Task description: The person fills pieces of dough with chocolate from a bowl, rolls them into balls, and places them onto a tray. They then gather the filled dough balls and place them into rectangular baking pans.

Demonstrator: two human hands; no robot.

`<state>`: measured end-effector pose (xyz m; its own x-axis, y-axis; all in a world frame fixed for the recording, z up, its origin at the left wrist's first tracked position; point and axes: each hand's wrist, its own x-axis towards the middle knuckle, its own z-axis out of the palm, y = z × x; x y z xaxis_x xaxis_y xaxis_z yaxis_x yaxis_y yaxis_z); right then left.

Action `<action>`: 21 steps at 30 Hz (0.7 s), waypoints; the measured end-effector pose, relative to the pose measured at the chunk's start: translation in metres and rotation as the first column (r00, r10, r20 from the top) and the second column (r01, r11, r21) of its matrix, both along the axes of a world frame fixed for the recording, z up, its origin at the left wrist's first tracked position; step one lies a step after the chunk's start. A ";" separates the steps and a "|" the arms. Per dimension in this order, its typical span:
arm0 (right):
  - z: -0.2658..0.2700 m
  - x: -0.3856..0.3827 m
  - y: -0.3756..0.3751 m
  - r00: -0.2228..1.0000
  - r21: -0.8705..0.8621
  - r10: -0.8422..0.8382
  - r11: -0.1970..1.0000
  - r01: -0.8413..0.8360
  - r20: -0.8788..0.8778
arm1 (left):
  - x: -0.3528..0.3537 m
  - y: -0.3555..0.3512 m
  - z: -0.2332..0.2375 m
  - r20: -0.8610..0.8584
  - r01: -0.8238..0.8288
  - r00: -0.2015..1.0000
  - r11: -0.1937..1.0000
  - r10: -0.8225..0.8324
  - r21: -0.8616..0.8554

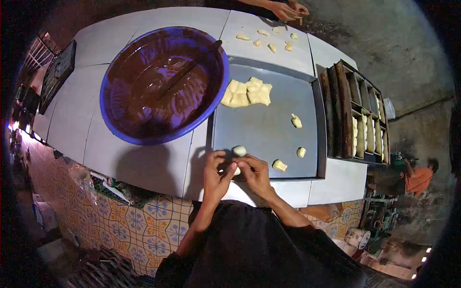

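Note:
My left hand (216, 174) and my right hand (257, 176) meet at the near edge of a shallow metal tray (269, 132). Their fingertips close together on a small pale dough piece (237, 171), which the fingers partly cover. Just beyond them sits a smooth round dough ball (239, 151). Farther back on the tray lies a flat, uneven dough slab (247, 92). Three loose lumps are spread over its right side: one dough lump (297, 121) toward the back, another dough lump (301, 152), and a squarish dough lump (279, 165) nearest my right hand.
A large purple-blue basin (158, 140), smeared with brown paste, stands at the left with a dark stick (189, 69) in it. At the back, another person's hands (288, 10) hover near several dough pieces (272, 48). Dark baking pans (342, 113) holding dough stand right of the tray.

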<state>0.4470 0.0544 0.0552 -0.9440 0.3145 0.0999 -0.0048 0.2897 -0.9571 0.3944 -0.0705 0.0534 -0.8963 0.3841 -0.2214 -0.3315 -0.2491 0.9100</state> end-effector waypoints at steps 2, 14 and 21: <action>-0.003 0.000 0.003 0.991 -0.130 -0.064 0.988 0.079 0.118 | -0.002 0.003 -0.013 -0.378 0.029 0.915 0.960 -0.138 -0.280; -0.065 -0.065 0.078 0.913 -0.316 0.312 0.922 -0.224 0.264 | -0.033 0.019 -0.004 -0.422 -0.002 0.903 0.982 -0.078 -0.187; -0.046 -0.040 0.173 0.977 0.563 -0.190 0.819 0.106 0.092 | -0.034 0.000 -0.014 -0.322 -0.107 0.947 0.946 0.003 -0.306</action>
